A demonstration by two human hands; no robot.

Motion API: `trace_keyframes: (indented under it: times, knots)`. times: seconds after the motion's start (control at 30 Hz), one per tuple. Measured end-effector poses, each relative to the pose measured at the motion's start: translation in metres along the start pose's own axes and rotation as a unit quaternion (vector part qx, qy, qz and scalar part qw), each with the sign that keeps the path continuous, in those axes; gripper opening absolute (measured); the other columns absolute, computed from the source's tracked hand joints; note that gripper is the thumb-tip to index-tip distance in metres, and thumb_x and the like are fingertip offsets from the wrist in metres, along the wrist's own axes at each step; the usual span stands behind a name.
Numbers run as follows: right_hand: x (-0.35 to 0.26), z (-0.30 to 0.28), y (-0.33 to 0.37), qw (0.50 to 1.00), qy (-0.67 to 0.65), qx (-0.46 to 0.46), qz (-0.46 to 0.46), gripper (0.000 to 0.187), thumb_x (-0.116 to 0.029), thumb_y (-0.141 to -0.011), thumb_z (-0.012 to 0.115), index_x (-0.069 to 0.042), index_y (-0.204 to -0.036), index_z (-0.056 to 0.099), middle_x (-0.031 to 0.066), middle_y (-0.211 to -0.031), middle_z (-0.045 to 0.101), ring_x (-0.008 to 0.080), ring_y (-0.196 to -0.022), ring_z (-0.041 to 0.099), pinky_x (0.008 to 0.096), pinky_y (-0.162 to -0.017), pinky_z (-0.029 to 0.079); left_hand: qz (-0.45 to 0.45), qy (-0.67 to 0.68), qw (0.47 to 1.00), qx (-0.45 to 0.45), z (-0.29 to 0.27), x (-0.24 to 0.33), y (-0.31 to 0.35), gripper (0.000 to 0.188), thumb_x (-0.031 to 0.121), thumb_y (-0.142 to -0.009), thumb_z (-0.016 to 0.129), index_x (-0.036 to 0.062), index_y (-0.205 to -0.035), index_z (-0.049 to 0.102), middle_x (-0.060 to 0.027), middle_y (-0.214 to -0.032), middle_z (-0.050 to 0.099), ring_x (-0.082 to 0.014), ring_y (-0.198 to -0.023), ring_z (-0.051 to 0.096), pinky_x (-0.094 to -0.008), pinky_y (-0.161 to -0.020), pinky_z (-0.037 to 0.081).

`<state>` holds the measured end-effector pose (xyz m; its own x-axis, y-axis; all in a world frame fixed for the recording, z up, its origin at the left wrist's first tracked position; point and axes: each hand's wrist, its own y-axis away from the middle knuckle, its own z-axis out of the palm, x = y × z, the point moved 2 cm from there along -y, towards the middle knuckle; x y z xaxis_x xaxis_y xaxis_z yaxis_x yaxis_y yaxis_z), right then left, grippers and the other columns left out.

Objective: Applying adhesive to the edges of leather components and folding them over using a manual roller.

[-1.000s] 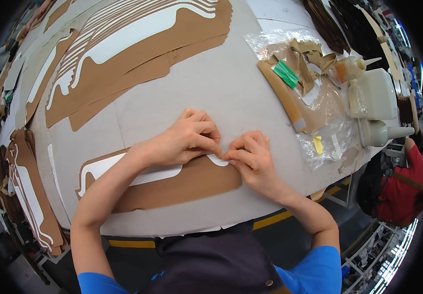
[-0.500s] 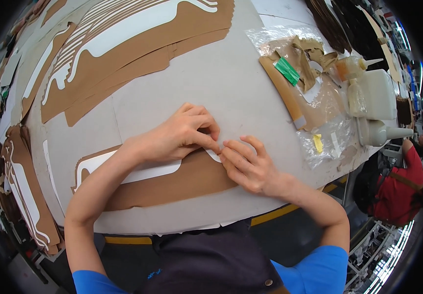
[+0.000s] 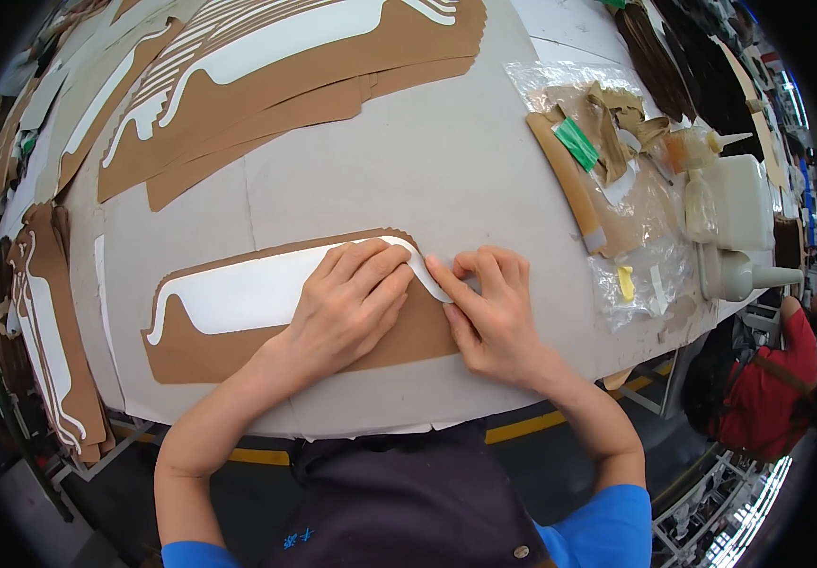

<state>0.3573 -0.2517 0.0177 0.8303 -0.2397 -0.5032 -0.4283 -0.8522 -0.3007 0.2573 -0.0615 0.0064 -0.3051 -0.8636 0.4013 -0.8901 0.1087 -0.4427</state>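
Note:
Before me on the table lies a brown sheet piece [image 3: 210, 355] with a scalloped upper edge. A white shaped backing [image 3: 248, 284] lies on it, curving down into a narrow strip at the right end. My left hand [image 3: 347, 308] rests flat over the white backing, its fingers extended and close together near the top right curve. At the right end, my right hand [image 3: 496, 317] has its index finger along the narrow white strip and its thumb lower at the brown edge, closed on that edge. Its other fingers are curled.
Overlapping brown pieces with white backings [image 3: 266, 57] lie at the far left, and more [image 3: 49, 331] hang at the left edge. At right are a plastic bag with brown scraps [image 3: 607, 208], a white bottle [image 3: 738, 204] and a nozzle bottle [image 3: 735, 276]. A person in red [image 3: 768, 398] is beyond.
My left hand has gone from pinching near the right end to lying flat on the white backing. The right hand stays at that end, and the strip's upper curve now shows.

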Motion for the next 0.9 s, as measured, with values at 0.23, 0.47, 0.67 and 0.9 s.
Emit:
trace_keyframes:
  times: [0.23,0.47,0.67,0.9]
  knots:
    - [0.002,0.007,-0.002,0.992,0.094,-0.03,-0.076,0.058,-0.003,-0.078,0.069,0.004,-0.135,0.065,0.0135,-0.117,0.058,0.0321,-0.111,0.053,0.0468,-0.098,0.039,-0.021,0.006,1.0,-0.01,-0.001,0.003,-0.004,0.043,0.002,-0.079,0.076,0.0042,-0.122,0.069,-0.0117,-0.128,0.065,-0.0328,-0.115,0.063,-0.0449,-0.095,0.054]
    - [0.0,-0.012,0.019,0.991,0.085,-0.013,-0.102,0.053,0.001,-0.079,0.07,0.001,-0.132,0.066,0.0154,-0.124,0.06,0.0336,-0.113,0.057,0.0477,-0.1,0.04,-0.091,0.009,0.996,0.003,-0.054,-0.006,0.049,0.034,-0.002,-0.086,0.071,0.0042,-0.12,0.074,-0.013,-0.137,0.063,-0.0332,-0.131,0.059,-0.0446,-0.109,0.049]
    - [0.011,-0.012,0.01,0.999,0.015,-0.01,-0.03,0.03,0.005,-0.079,0.07,-0.003,-0.108,0.072,0.0101,-0.102,0.064,0.0322,-0.1,0.06,0.0453,-0.093,0.043,-0.405,-0.129,0.894,0.14,-0.143,-0.038,0.173,0.039,0.003,-0.091,0.071,0.0015,-0.13,0.067,-0.015,-0.138,0.062,-0.034,-0.129,0.058,-0.0432,-0.109,0.047]
    - [-0.019,-0.084,0.002,0.984,0.105,-0.146,-0.011,0.021,0.005,-0.078,0.071,-0.004,-0.096,0.069,0.0099,-0.096,0.064,0.0309,-0.093,0.06,0.0433,-0.085,0.043,-0.426,-0.074,0.893,0.123,-0.148,-0.03,0.195,0.048,0.009,-0.084,0.081,0.0037,-0.129,0.065,-0.0139,-0.119,0.063,-0.0293,-0.11,0.062,-0.0382,-0.091,0.053]
